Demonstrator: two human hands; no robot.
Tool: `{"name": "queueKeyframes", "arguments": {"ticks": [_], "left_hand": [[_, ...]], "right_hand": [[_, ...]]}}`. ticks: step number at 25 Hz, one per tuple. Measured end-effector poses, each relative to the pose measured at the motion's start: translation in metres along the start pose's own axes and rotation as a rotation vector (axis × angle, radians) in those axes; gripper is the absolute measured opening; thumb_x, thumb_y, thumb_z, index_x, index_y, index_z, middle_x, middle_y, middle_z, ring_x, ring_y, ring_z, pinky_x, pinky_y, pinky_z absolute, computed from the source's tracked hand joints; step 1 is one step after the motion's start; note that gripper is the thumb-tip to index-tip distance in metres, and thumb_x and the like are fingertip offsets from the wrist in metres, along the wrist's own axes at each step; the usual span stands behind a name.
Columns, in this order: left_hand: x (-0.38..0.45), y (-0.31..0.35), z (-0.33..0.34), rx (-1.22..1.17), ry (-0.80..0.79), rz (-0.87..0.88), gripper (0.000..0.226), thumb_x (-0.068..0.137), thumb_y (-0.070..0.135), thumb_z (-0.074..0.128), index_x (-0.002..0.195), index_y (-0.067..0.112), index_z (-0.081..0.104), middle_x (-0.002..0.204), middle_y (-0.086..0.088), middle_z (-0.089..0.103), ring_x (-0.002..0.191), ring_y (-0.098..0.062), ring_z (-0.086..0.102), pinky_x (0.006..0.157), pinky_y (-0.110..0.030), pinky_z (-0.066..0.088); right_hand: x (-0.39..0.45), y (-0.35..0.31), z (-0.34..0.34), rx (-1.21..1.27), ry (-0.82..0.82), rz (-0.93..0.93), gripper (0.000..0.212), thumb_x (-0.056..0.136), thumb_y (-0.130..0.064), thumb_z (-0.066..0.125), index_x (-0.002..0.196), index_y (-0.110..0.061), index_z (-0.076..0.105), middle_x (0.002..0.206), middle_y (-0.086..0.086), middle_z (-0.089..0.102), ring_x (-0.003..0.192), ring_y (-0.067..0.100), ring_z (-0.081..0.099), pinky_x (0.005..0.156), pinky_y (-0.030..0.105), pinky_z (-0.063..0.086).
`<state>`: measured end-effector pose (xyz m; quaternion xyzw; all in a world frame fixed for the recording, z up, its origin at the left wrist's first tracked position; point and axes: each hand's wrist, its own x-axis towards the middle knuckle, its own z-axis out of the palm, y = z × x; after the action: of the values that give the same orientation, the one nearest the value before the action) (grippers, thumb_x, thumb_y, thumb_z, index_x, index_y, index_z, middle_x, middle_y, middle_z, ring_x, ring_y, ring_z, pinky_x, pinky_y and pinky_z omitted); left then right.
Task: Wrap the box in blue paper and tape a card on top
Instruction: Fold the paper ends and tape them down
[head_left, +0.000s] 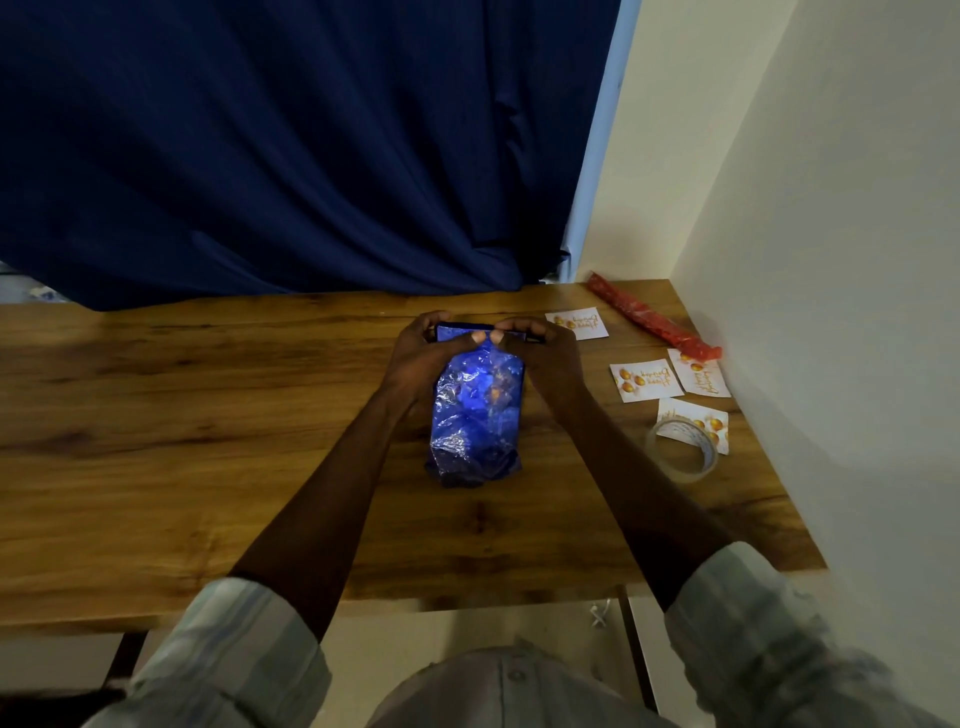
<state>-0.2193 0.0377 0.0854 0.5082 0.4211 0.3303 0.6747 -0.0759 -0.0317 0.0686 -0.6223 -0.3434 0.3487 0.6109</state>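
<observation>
On the wooden counter (208, 415), the far end of a box in crinkled shiny blue paper (475, 410) is pinched by both hands, left (423, 353) and right (540, 345).

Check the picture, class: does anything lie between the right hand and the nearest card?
Nothing visible does. The right hand grips the far end of the box, and the nearest card lies just beyond it on bare table.

4 cards (645, 380), 1 tape roll (683, 450)
</observation>
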Motion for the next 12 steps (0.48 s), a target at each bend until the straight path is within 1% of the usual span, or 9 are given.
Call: {"name": "queueKeyframes", "arguments": {"ticks": [3,5,6,8,9,10,11,12], "left_hand": [[-0.004,-0.001,0.001,0.012,-0.037,0.012,0.041,0.077,0.008,0.078,0.113,0.002,0.058,0.094,-0.016,0.071,0.065,-0.015,0.072,0.053,-0.023,0.054],[-0.004,-0.003,0.001,0.089,-0.017,0.064,0.038,0.075,0.008,0.081,0.106,-0.001,0.061,0.086,-0.011,0.072,0.064,-0.014,0.071,0.053,-0.022,0.054],[-0.002,-0.004,0.001,0.140,-0.002,0.095,0.038,0.073,0.011,0.083,0.103,0.000,0.062,0.085,-0.009,0.073,0.066,-0.015,0.072,0.054,-0.023,0.054],[0.004,-0.005,-0.002,0.301,0.030,0.152,0.043,0.069,0.021,0.086,0.101,0.004,0.063,0.086,-0.005,0.073,0.073,-0.017,0.072,0.058,-0.026,0.056],[0.008,-0.006,-0.003,0.410,0.041,0.183,0.044,0.069,0.026,0.086,0.102,0.008,0.062,0.088,-0.002,0.072,0.075,-0.016,0.071,0.060,-0.026,0.056],[0.012,-0.005,-0.004,0.543,0.062,0.227,0.044,0.070,0.031,0.084,0.102,0.012,0.061,0.089,0.001,0.070,0.076,-0.014,0.069,0.063,-0.026,0.056],[0.013,-0.003,-0.003,0.684,0.083,0.266,0.044,0.072,0.034,0.082,0.103,0.015,0.059,0.089,0.003,0.067,0.077,-0.012,0.065,0.064,-0.025,0.053],[0.014,-0.002,-0.001,0.820,0.103,0.306,0.042,0.074,0.036,0.080,0.104,0.017,0.058,0.089,0.005,0.064,0.077,-0.012,0.062,0.065,-0.026,0.050]], "right_hand": [[-0.003,0.004,-0.003,0.030,0.003,0.023,0.012,0.083,-0.010,0.072,0.095,-0.009,0.072,0.089,0.001,0.073,0.078,0.003,0.068,0.070,0.020,0.055],[-0.005,0.009,-0.006,0.080,-0.018,0.069,0.013,0.083,-0.011,0.072,0.096,-0.013,0.072,0.093,0.001,0.073,0.084,0.010,0.069,0.071,0.026,0.056],[-0.006,0.010,-0.008,0.098,-0.033,0.101,0.017,0.083,-0.011,0.072,0.100,-0.014,0.071,0.096,0.000,0.073,0.088,0.012,0.068,0.070,0.027,0.055],[-0.007,0.010,-0.010,0.101,-0.036,0.149,0.030,0.082,-0.011,0.072,0.112,-0.016,0.066,0.108,-0.001,0.069,0.098,0.013,0.065,0.074,0.027,0.053],[-0.008,0.008,-0.010,0.051,-0.007,0.145,0.036,0.082,-0.011,0.072,0.116,-0.017,0.063,0.113,-0.002,0.067,0.100,0.011,0.063,0.077,0.027,0.053],[-0.009,0.004,-0.008,-0.035,0.039,0.107,0.036,0.082,-0.012,0.072,0.117,-0.017,0.063,0.113,-0.002,0.065,0.099,0.009,0.062,0.080,0.027,0.052],[-0.010,-0.002,-0.006,-0.129,0.074,0.037,0.030,0.084,-0.013,0.071,0.113,-0.017,0.065,0.107,-0.003,0.066,0.094,0.007,0.062,0.081,0.027,0.052],[-0.012,-0.010,0.000,-0.206,0.074,-0.039,0.019,0.086,-0.013,0.068,0.104,-0.016,0.068,0.099,-0.004,0.068,0.088,0.005,0.062,0.082,0.026,0.051]]}}
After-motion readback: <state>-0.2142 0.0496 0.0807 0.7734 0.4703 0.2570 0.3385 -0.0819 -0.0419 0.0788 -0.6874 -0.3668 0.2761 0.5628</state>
